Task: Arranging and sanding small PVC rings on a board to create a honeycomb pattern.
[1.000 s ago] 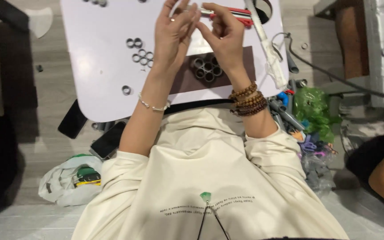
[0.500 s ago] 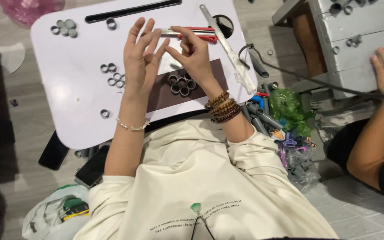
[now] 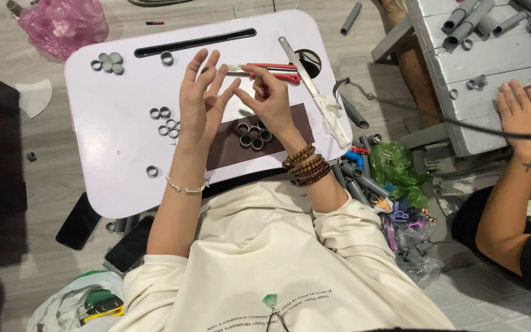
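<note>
Here a cluster of grey rings (image 3: 254, 136), short cut pieces of pipe stuck together like a small flower, lies on a dark brown strip (image 3: 290, 126) on the white table (image 3: 112, 178), just under the right hand (image 3: 270, 102). The left hand (image 3: 199, 104) is lifted above the table with its fingers spread and pointing away from the person, palm turned to the right. The right hand has its fingers curled, and its fingertips nearly meet the left thumb. If some small thing is between the two grips, I cannot tell, it is too small to see. A red utility knife (image 3: 271, 71) is partly hidden behind the fingers. Loose grey rings (image 3: 164, 121) lie left of the left hand
</note>
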